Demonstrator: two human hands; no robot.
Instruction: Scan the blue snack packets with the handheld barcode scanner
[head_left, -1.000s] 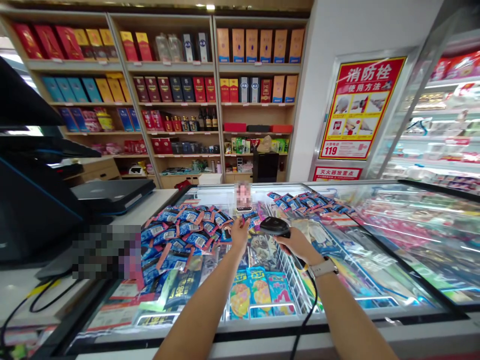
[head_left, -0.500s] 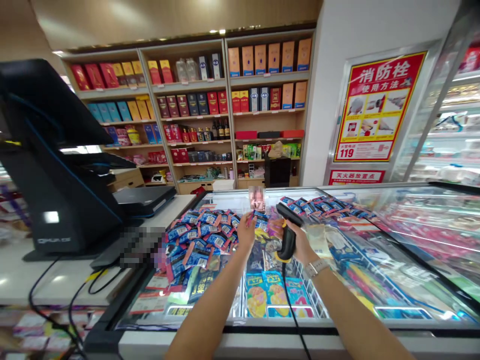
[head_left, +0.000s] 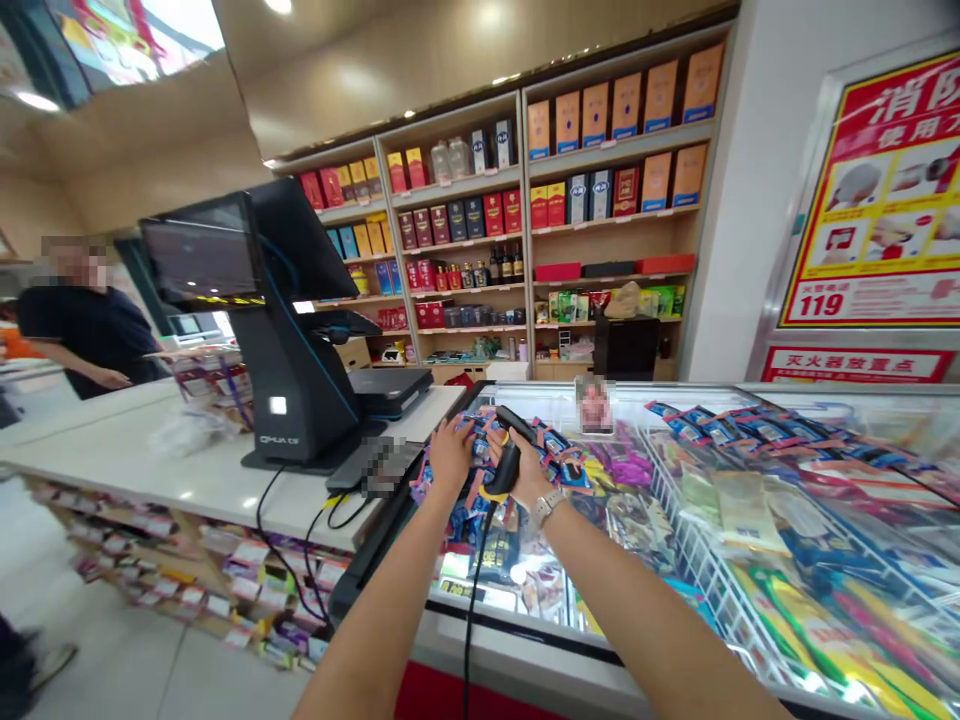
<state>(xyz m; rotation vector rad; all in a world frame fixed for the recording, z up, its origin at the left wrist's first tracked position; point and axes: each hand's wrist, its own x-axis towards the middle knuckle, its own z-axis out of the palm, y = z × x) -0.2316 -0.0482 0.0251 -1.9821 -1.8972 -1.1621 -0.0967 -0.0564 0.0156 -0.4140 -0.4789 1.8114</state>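
Right hand fingers: we see our right hand point(head_left: 525, 470) wrapped tight round the grip of a black barcode scanner point(head_left: 510, 450), its head tilted up and to the left, towards the left hand
Scanner cable: we follow a dark cable point(head_left: 471, 600) hanging from the grip's base, down between our forearms and past the front edge of the freezer
Wrist: a pale watch point(head_left: 545, 508) sits on our right wrist
Left hand fingers: our left hand point(head_left: 450, 452) is spread flat, palm down, over the blue snack packets point(head_left: 457, 505); we cannot tell whether the fingers pinch one of them
Packets: we find them heaped on the glass lid of the chest freezer point(head_left: 675, 560), at its left end, just beside the scanner; more blue packets point(head_left: 720, 425) lie further right on the glass
Under the glass: bright wrapped goods in wire baskets
Small card: a blurred tag point(head_left: 596, 405) stands upright on the lid, just behind the scanner
Surface to the left: we see a white surface point(head_left: 135, 455) adjoining the freezer, bearing a black till terminal point(head_left: 277, 300) with its screen turned away from the freezer
Far left: another person in a dark top point(head_left: 86, 335) stands behind that surface
Behind: wooden shelves point(head_left: 517, 200) of boxed bottles, and a red and yellow poster point(head_left: 885, 200) on the right wall
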